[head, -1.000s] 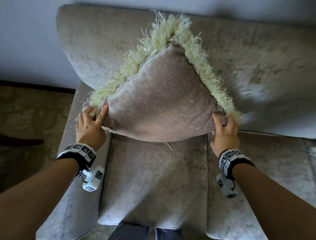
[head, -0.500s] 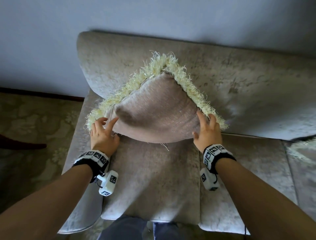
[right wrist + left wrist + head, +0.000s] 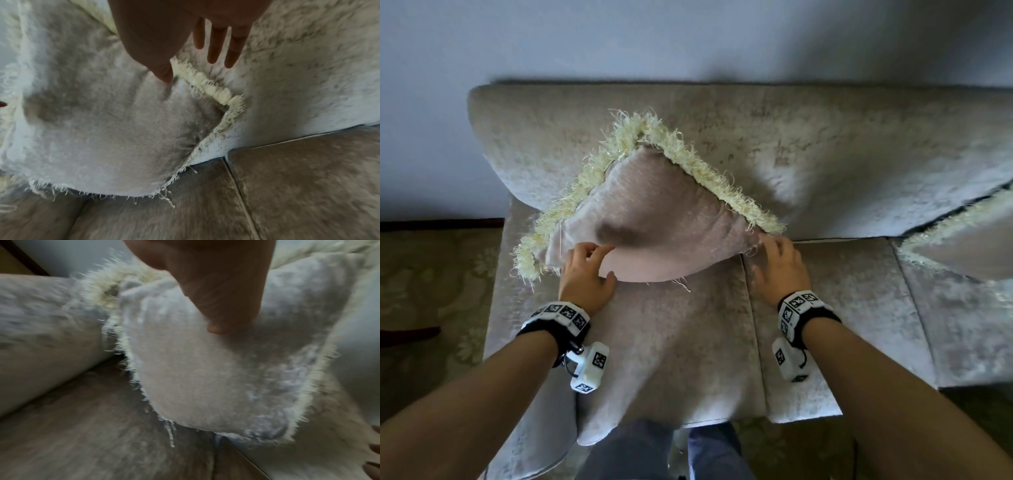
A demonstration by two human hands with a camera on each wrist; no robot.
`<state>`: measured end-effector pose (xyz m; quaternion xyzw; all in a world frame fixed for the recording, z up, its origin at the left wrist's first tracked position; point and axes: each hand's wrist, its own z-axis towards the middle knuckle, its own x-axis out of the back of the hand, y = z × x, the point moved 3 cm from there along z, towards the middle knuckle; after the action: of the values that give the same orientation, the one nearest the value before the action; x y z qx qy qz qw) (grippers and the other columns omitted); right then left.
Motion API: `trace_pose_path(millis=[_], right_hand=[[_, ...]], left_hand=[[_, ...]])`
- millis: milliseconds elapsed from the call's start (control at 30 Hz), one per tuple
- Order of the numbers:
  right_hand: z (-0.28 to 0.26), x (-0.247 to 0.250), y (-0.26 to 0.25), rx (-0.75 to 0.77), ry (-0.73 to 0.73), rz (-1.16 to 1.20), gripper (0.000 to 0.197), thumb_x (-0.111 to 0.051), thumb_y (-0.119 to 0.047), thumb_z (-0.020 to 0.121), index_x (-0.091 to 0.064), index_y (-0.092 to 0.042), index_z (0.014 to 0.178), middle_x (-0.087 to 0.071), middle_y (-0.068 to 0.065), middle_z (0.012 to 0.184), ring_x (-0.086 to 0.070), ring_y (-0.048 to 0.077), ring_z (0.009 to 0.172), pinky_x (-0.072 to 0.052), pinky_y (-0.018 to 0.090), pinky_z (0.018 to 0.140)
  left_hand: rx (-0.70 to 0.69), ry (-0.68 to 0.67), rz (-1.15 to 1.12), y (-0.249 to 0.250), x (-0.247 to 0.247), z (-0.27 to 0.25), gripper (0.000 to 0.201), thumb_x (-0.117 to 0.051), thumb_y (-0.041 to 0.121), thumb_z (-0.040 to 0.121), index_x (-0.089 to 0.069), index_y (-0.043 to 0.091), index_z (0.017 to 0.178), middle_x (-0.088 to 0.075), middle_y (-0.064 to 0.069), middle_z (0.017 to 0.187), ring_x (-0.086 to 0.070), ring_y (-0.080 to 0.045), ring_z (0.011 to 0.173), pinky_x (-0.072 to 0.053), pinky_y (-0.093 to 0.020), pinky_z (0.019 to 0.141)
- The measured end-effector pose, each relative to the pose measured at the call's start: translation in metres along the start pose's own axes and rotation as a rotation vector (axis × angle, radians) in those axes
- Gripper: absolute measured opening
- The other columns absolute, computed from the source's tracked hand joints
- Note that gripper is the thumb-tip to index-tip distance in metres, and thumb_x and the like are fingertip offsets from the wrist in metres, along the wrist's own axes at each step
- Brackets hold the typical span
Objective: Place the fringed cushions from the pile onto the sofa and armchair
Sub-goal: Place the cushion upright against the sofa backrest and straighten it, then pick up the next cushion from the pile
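A beige cushion (image 3: 664,219) with a cream fringe stands on one edge at the left end of the grey sofa (image 3: 688,342), leaning on the backrest (image 3: 825,154) with a corner pointing up. My left hand (image 3: 589,267) rests on its lower left face, fingers loosely bent; the left wrist view shows the thumb (image 3: 222,305) touching the cushion (image 3: 205,378). My right hand (image 3: 779,263) is at the cushion's right corner. In the right wrist view its fingers (image 3: 213,48) are straight and the thumb just touches the cushion (image 3: 102,129) beside the fringe.
A second fringed cushion (image 3: 969,246) leans on the backrest at the right edge of the head view. Bare seat lies between the two cushions. Patterned carpet (image 3: 431,291) is to the left of the sofa arm, and a pale wall (image 3: 688,34) stands behind.
The cushion has settled against the backrest. Both hands have loosened from its lower corners: the left slid inward onto the face, the right now only touches the corner. The view has drawn back.
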<state>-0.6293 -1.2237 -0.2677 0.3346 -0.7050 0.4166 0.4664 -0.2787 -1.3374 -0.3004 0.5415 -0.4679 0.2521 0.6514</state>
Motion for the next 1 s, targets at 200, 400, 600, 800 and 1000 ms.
trace_pose_path(millis=[200,400,600,800,1000], right_hand=[[-0.038,0.053,0.049,-0.106,0.062,0.045,0.055,-0.056,-0.034,0.089,-0.038,-0.022,0.14,-0.039,0.008,0.144,-0.043,0.034,0.124,-0.043,0.048,0.099],[-0.082,0.091,0.124,-0.149,0.09,0.129,0.054,-0.052,-0.036,0.092,-0.037,-0.026,0.142,-0.047,0.006,0.141,-0.048,0.031,0.124,-0.045,0.049,0.097],[-0.138,0.137,0.233,-0.166,0.146,0.109,0.054,-0.052,-0.035,0.092,-0.036,-0.027,0.143,-0.048,0.006,0.138,-0.05,0.03,0.122,-0.049,0.047,0.092],[-0.206,0.188,0.357,-0.24,0.187,0.049,0.053,-0.05,-0.033,0.093,-0.036,-0.026,0.143,-0.05,0.006,0.138,-0.05,0.03,0.122,-0.046,0.046,0.096],[-0.248,0.229,0.473,-0.361,0.223,0.034,0.053,-0.049,-0.031,0.093,-0.035,-0.027,0.144,-0.051,0.009,0.137,-0.05,0.032,0.121,-0.045,0.046,0.095]], left_hand=[[-0.195,-0.046,-0.047,0.101,-0.007,0.024,0.05,-0.06,0.03,0.075,-0.06,0.017,0.123,-0.052,-0.013,0.11,-0.048,-0.035,0.102,-0.05,-0.051,0.08],[-0.369,-0.066,-0.11,0.221,-0.023,0.002,0.05,-0.068,0.024,0.076,-0.058,0.019,0.125,-0.053,-0.01,0.109,-0.053,-0.03,0.096,-0.05,-0.045,0.076],[-0.471,-0.081,-0.146,0.348,-0.067,-0.032,0.053,-0.071,0.018,0.078,-0.056,0.018,0.129,-0.051,-0.006,0.103,-0.05,-0.025,0.091,-0.049,-0.041,0.077],[-0.528,-0.166,-0.21,0.49,-0.132,-0.068,0.052,-0.063,0.028,0.081,-0.051,0.025,0.132,-0.051,-0.006,0.11,-0.054,-0.027,0.097,-0.05,-0.041,0.076],[-0.639,-0.267,-0.245,0.632,-0.2,-0.083,0.051,-0.063,0.023,0.085,-0.05,0.024,0.134,-0.052,-0.007,0.116,-0.058,-0.027,0.102,-0.053,-0.044,0.078]])
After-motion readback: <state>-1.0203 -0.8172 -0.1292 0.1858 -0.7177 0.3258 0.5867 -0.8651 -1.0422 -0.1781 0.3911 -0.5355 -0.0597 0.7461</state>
